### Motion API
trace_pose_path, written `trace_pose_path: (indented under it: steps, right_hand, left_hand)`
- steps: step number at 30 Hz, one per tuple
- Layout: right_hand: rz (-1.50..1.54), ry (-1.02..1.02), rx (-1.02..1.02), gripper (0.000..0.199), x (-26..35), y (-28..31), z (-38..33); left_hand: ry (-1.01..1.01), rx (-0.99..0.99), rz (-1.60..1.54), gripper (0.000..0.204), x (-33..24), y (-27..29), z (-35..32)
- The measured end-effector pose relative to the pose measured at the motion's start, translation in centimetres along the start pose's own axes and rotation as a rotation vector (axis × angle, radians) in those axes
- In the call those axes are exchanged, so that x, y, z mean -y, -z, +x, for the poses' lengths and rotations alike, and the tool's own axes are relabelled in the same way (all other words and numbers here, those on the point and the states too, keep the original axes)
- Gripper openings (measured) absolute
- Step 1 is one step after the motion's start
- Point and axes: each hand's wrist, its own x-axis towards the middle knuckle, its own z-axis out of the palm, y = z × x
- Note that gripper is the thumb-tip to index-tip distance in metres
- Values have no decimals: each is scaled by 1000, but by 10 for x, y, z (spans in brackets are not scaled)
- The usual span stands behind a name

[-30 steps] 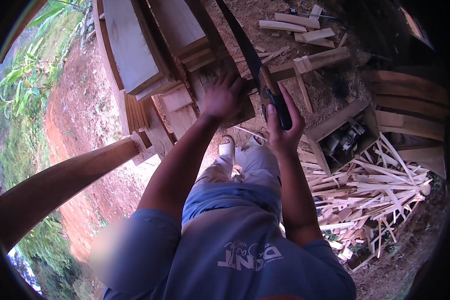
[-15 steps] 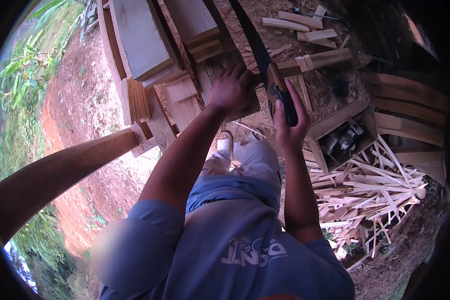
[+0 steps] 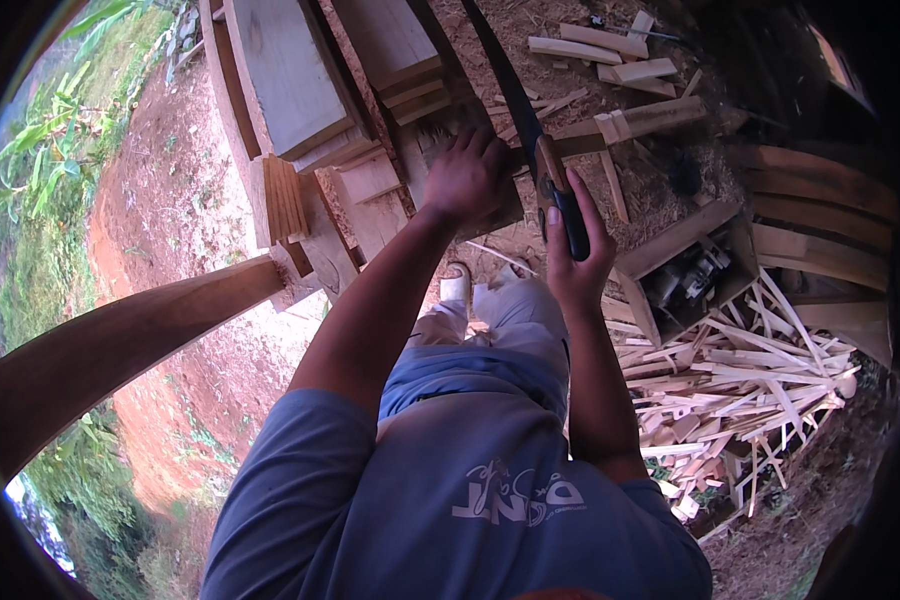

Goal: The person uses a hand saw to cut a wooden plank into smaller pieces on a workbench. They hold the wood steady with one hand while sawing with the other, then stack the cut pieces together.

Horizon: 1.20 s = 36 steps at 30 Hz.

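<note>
Here the right hand [image 3: 573, 262] is wrapped tight around the dark handle of a long steel handsaw [image 3: 515, 110], blade running toward eleven o'clock. The left hand [image 3: 465, 175], fingers spread, presses flat on a pale wooden board [image 3: 440, 165]. The cut seems unfinished; offcuts [image 3: 740, 390] lie at four o'clock.

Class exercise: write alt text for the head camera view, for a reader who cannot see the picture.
Seen from above, a person's right hand grips the dark handle of a long-bladed handsaw while the left hand presses on a pale wooden board. Stacked planks lie ahead, and a heap of thin wood offcuts lies on the ground to the right.
</note>
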Motion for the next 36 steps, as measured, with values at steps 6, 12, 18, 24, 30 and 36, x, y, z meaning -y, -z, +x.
trace_pose_path:
  steps: [6,12,18,24,30,36]
  right_hand:
    - [-9,35,-32,45,0,-1,-4]
    - [-56,132,-49,47,-6,0,-9]
    - [-100,191,-108,48,-15,1,-16]
    - [-42,22,-49,45,1,4,-22]
    - [-117,135,-72,49,-4,11,-37]
    - [10,-71,-20,49,1,25,-43]
  left_hand:
    - [5,3,8,33,-1,-1,2]
    - [-1,5,18,32,-1,-1,0]
    - [-15,-60,53,29,-1,-3,1]
    - [-22,-76,28,26,-1,-2,1]
    - [-24,-79,17,26,-1,-4,1]
    - [-47,-61,-6,27,3,-8,3]
